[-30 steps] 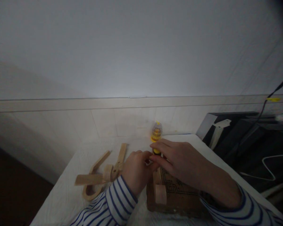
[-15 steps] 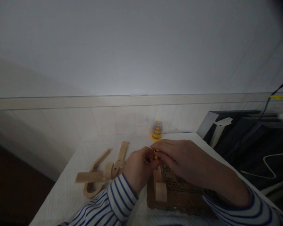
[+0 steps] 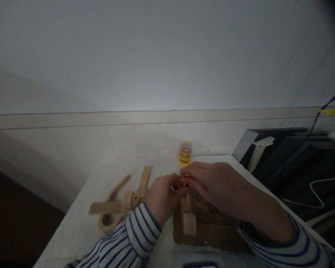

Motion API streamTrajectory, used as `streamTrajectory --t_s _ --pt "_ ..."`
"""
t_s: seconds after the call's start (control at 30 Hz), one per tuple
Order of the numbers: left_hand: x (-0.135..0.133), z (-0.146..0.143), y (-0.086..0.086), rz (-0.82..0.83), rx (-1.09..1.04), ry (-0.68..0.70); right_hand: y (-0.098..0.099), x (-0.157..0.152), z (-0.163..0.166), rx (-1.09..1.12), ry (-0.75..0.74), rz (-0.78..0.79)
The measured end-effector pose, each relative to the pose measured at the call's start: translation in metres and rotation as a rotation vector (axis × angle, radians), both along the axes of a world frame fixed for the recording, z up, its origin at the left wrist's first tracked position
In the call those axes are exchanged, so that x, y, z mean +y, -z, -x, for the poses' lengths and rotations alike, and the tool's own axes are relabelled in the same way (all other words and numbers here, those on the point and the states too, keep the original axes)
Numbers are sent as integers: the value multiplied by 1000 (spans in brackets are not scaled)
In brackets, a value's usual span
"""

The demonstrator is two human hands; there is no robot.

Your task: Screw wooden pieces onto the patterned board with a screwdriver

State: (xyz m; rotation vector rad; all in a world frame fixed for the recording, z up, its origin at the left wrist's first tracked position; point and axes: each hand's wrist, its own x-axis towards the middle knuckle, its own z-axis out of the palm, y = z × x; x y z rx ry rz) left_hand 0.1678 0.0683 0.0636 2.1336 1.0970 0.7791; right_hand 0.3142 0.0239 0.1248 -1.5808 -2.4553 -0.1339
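My right hand (image 3: 205, 178) is closed on what looks like a small yellow screwdriver (image 3: 186, 175), mostly hidden by the fingers. Against it, my left hand (image 3: 166, 195) pinches with thumb and forefinger around the lower end; whatever sits between those fingertips is hidden. Just below the hands, a pale wooden piece with a block-shaped end (image 3: 189, 224) lies on a dark brown carved board (image 3: 212, 232). Behind the hands stands a clear-domed container with a yellow base (image 3: 185, 153).
Left of my hands lie joined wooden parts (image 3: 107, 208), a thin wooden strip (image 3: 120, 186) and a wooden ring (image 3: 107, 224) on the white-covered table (image 3: 78, 212). Dark panels (image 3: 296, 163) and a white cable (image 3: 312, 193) are at the right; a wall closes off the back.
The right fingers have turned slightly around the yellow screwdriver, so less of it shows. The view has shifted a little, and a dark object's edge now appears at the bottom.
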Motion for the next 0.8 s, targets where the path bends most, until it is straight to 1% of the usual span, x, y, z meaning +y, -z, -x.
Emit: streamTrajectory --t_s 0.17,0.3,0.43,0.57,0.7,0.8 --pt "2 0 1 29 -23 48 0 0 1 -32 31 -6" --pt "2 0 2 46 -49 85 -1 -1 3 -108 64 -39" --pt "1 0 2 42 -30 68 -1 -1 5 -115 66 -46" --pt "0 0 1 -11 2 56 -1 0 6 -106 64 -50" --pt "0 -1 3 -78 3 -6 -2 1 7 -85 67 -43" --pt "1 -1 5 -105 11 -24 -2 0 7 -65 63 -24"
